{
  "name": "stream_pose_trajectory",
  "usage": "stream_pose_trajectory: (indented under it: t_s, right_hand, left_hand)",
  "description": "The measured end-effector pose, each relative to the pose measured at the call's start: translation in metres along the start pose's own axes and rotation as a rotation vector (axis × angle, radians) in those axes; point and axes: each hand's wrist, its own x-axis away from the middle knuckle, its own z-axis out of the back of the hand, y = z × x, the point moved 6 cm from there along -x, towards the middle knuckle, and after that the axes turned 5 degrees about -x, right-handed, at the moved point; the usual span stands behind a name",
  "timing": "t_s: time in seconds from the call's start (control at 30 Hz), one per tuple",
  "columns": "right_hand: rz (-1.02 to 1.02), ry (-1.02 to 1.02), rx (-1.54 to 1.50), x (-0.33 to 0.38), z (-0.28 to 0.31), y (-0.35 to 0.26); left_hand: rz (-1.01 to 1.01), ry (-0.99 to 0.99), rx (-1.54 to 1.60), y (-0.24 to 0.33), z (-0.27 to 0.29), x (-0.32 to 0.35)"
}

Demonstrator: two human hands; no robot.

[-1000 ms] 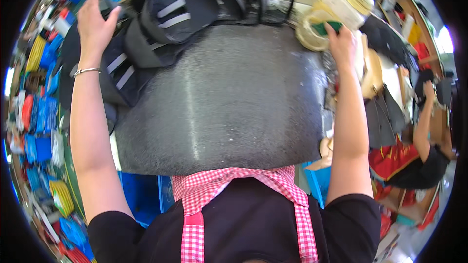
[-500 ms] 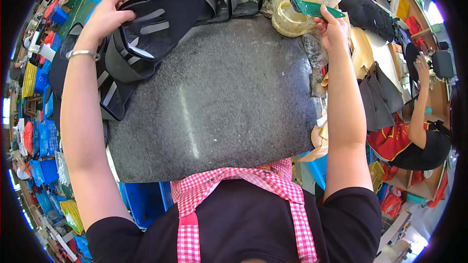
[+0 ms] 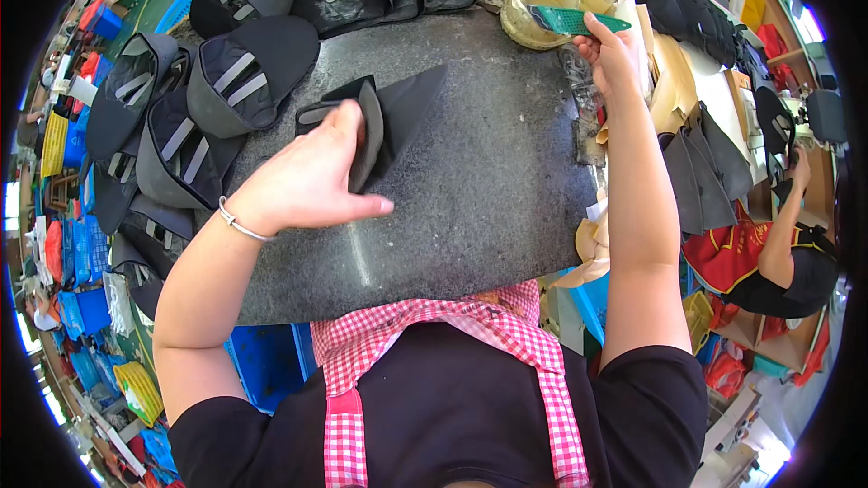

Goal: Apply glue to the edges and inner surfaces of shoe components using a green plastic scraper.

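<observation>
My left hand [image 3: 307,167] is over the work mat [image 3: 470,208], its fingers curled at a black shoe upper [image 3: 407,113] and its thumb stretched out to the side. The upper stands partly folded, with a pointed flap to the right; the hand hides its near left part. In my right hand [image 3: 610,54] is a flat green spreader [image 3: 579,22], pinched at one end. Its other end is over the mouth of a stained, yellowish glue pot [image 3: 533,27] at the mat's far right edge.
More black uppers with pale grey strips [image 3: 240,81] lie along the mat's left and far edges. At right are tan sheets [image 3: 669,95], dark grey pieces [image 3: 701,172] and a co-worker in red and black [image 3: 759,253]. Blue crates [image 3: 262,366] stand below the mat.
My left hand has come from the far left to the mid-left of the mat, bringing an upper with it. The green spreader has shifted slightly, staying near the pot.
</observation>
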Motion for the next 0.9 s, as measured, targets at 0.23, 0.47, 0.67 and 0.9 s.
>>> stream_pose_trajectory:
  t_s: [0.23,0.47,0.67,0.9]
  right_hand:
    - [-0.079,-0.132,-0.346,0.043,-0.010,-0.010]
    - [-0.054,-0.283,-0.480,0.089,-0.054,-0.033]
    - [0.020,-0.232,0.048,0.109,-0.100,0.001]
    - [0.359,-0.199,0.665,0.109,-0.140,0.014]
  left_hand:
    - [-0.034,0.222,0.550,-0.019,0.042,-0.013]
    - [0.104,0.169,0.730,-0.041,0.045,-0.081]
    - [0.327,0.151,0.958,-0.054,0.015,-0.111]
    - [0.345,0.228,0.784,-0.074,0.004,-0.124]
